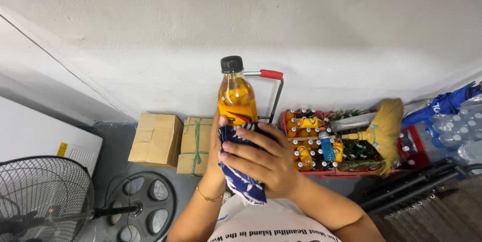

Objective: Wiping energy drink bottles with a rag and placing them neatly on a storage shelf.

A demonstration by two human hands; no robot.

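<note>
Left hand [217, 144] wraps the orange bottle [236, 95] from behind; right hand [265, 159] presses a blue cloth [240, 181] around it. Bottle crates [346, 144] at 3 o'clock.

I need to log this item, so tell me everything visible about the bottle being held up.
The bottle is clear plastic by the look of it, with a black screw cap, closed. Orange liquid fills it to the shoulder, and a coloured label wraps its lower body. It stands about upright in front of the pale wall. The left hand grips it from behind near the base, and the right hand presses a blue patterned cloth against its lower part, hiding the bottom.
</note>
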